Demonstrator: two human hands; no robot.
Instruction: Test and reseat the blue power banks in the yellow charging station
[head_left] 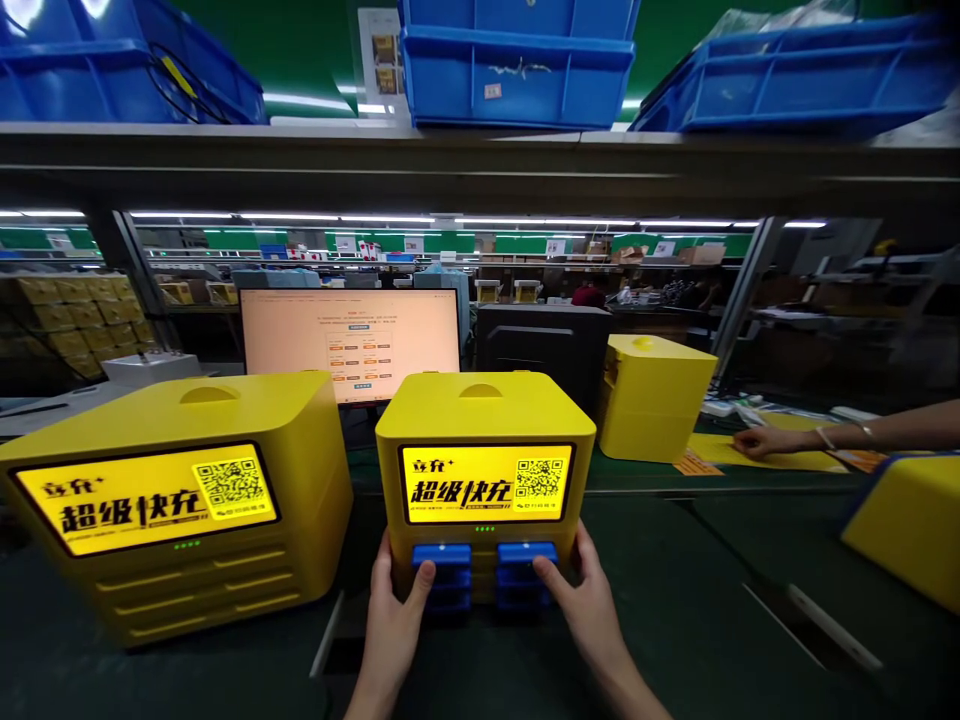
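Both hands on the front of the middle yellow charging box (pixel 485 420), low down by the slots. Left hand (pixel 395 625) cups the box's lower left corner, fingers wrapped round the side, thumb pressing the left blue power bank (pixel 442 556). Right hand (pixel 586 610) mirrors it on the lower right corner, thumb against the right blue power bank (pixel 527 553). Neither hand closed round anything, just flat grip and thumbs pushing. More blue packs stacked in the slots under those two. Box sits on the dark green bench (pixel 675 600), centre, screen (pixel 486 483) lit with a QR code. Bigger yellow box (pixel 180 500) just left of it, screen also lit, slots shut. Behind: monitor (pixel 350 343), black case (pixel 544 345), another yellow box (pixel 652 395). Far right, another person's hand (pixel 761 440) rests on yellow sheets (pixel 765 455). Blue bins (pixel 517 65) on the shelf overhead
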